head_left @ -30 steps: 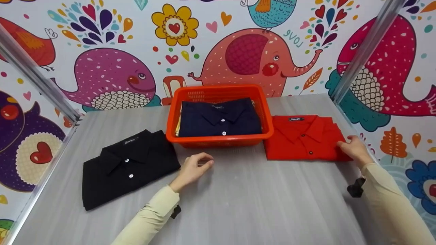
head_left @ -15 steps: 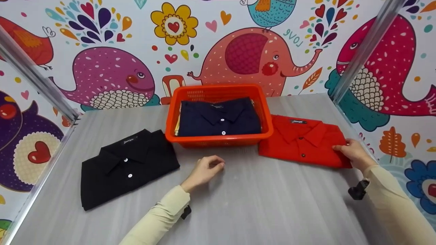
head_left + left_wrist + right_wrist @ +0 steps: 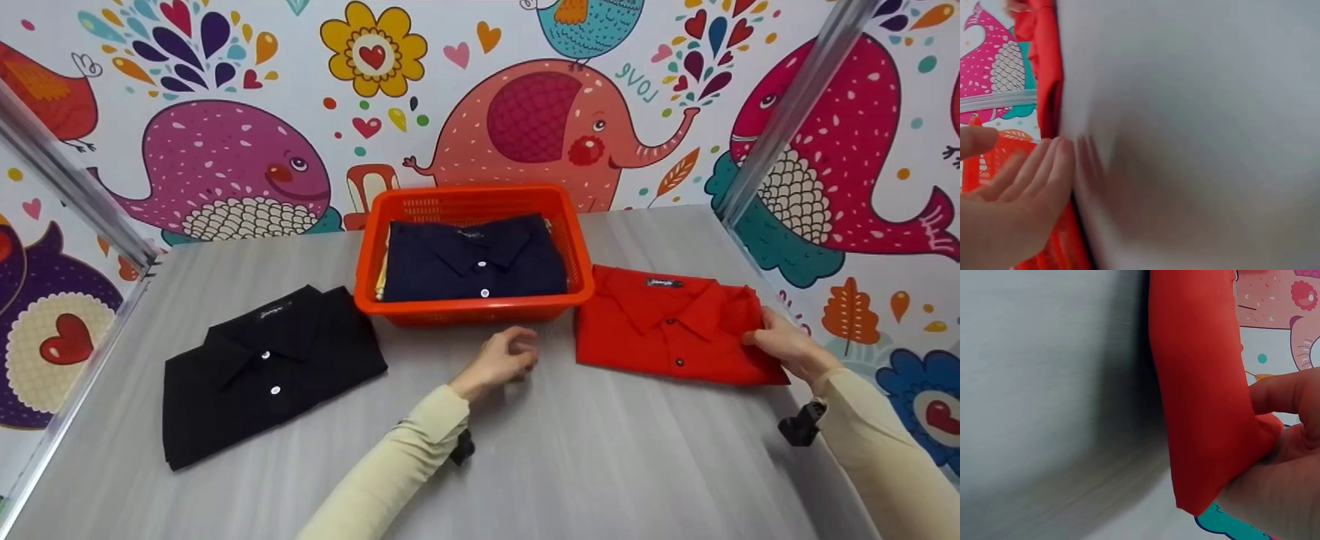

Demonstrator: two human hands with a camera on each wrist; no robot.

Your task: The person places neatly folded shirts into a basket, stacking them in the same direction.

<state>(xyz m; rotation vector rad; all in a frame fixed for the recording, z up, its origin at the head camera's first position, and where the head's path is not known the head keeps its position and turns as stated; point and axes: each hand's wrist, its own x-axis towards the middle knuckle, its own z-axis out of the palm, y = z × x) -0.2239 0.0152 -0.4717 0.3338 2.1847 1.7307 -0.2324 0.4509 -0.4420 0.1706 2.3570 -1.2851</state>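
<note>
A folded red shirt with dark buttons lies right of the orange basket. My right hand pinches the shirt's right edge between thumb and fingers; the right wrist view shows the red cloth bunched in that grip and raised off the table there. My left hand hovers in front of the basket, apart from the shirt and holding nothing. In the left wrist view its fingers are extended towards the red shirt's near edge. Inside the basket lies a folded navy shirt, on top of something yellowish.
On the left of the grey table a folded black shirt lies at a slant. A patterned wall stands behind the basket, and metal rails run along both sides.
The left hand has moved right, from beside the black shirt towards the red one. My right hand has drawn the red shirt slightly nearer and turned it a little.
</note>
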